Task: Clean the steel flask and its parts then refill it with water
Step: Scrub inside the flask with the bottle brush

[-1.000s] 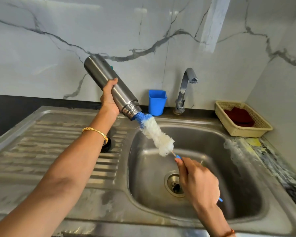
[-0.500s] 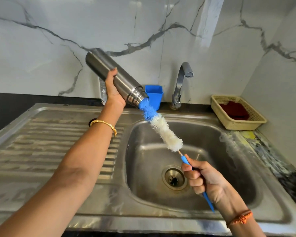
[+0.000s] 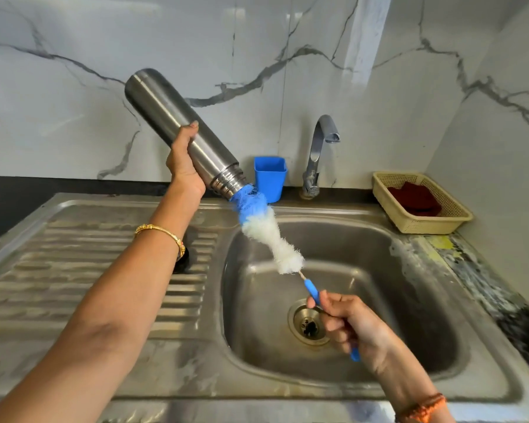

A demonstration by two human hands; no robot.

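While the left hand (image 3: 185,166) wraps around the steel flask (image 3: 182,132) and holds it tilted, mouth down and to the right, above the sink's edge, the right hand (image 3: 353,328) pinches the blue handle of a bottle brush (image 3: 271,236) with curled fingers over the basin. Only the blue tip of the bristles sits in the flask's threaded mouth; the white bristles hang outside it, slanting down toward the right hand. Just behind the flask's mouth stands a blue cup (image 3: 271,178), and beside it the curved steel tap (image 3: 318,154), its spout above the basin. A small dark object (image 3: 182,261) lies on the ribbed drainboard (image 3: 83,270), mostly hidden by the left forearm. Below the brush lies the steel sink (image 3: 409,300) with its drain (image 3: 309,325). On the right counter a beige basket (image 3: 422,221) holds a dark red cloth (image 3: 414,198). White marble with grey veins (image 3: 257,71) covers the walls behind and to the right.
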